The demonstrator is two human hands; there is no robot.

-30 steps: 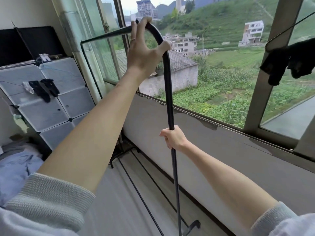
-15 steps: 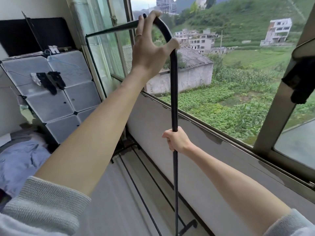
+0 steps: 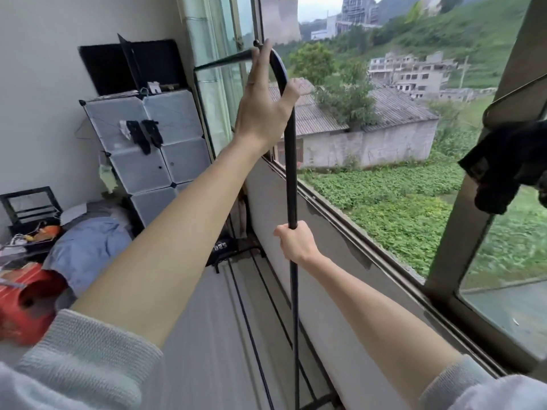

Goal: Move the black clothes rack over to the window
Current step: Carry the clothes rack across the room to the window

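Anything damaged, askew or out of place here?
The wall below the window has an irregular dark patch, like peeled paint or a stain. The black clothes rack stands upright; nothing else stands out.

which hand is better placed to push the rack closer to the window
Probably the right hand: it is wrapped fully round the rack, halfway up its upright, beside the wall under the window. The left hand only hooks its thumb at the top bend, fingers straight.

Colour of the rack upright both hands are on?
Black, slightly glossy. The rack upright shows best in the head view, the only one.
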